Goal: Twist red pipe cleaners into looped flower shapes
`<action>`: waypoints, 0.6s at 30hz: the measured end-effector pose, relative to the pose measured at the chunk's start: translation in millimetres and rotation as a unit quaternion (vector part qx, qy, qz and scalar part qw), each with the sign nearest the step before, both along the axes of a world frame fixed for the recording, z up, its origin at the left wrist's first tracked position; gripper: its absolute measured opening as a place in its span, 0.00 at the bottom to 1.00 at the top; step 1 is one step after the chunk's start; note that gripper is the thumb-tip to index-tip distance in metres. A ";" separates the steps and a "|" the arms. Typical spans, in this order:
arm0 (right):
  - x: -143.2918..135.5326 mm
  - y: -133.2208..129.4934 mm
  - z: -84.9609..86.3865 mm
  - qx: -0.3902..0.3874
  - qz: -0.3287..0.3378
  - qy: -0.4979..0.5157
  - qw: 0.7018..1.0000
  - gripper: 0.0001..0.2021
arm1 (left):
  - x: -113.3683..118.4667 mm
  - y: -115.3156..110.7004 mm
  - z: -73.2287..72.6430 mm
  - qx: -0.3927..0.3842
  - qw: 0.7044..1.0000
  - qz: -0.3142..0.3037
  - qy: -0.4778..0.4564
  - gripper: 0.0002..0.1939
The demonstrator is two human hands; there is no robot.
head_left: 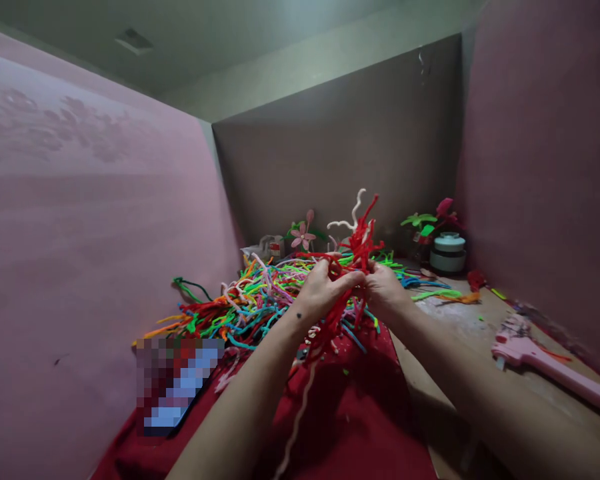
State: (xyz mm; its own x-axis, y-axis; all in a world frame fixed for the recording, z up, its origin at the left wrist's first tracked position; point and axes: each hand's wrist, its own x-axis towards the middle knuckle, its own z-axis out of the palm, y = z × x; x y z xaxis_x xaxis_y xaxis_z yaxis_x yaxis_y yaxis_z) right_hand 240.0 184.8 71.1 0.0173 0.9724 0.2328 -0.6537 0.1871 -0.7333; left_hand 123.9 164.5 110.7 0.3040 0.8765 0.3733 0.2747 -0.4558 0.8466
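Observation:
Both my hands are raised over the table, close together around a bundle of red pipe cleaners [361,241]. My left hand [325,287] is closed on the bundle, its thumb pointing right across the stems. Pressed against the bundle's right side, my right hand [384,288] is closed on it too; its fingertips are partly hidden. Red ends stick up above the hands and hang below them, and white wavy stems [353,217] rise among them. Behind and left of my hands spreads a tangled heap of multicoloured pipe cleaners [260,293].
A red cloth [360,413] covers the near table. At left lies a blurred-out flat object [185,390]. On the right are a pink glue gun [545,363] and a light-green jar [448,252]. Pipe-cleaner flowers [303,237] stand at the back. Walls enclose both sides.

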 end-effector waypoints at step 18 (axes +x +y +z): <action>8.6 1.7 -2.1 -0.037 0.057 -0.040 0.997 0.06 | -42.2 46.6 -15.6 0.026 0.968 0.224 -0.107 0.10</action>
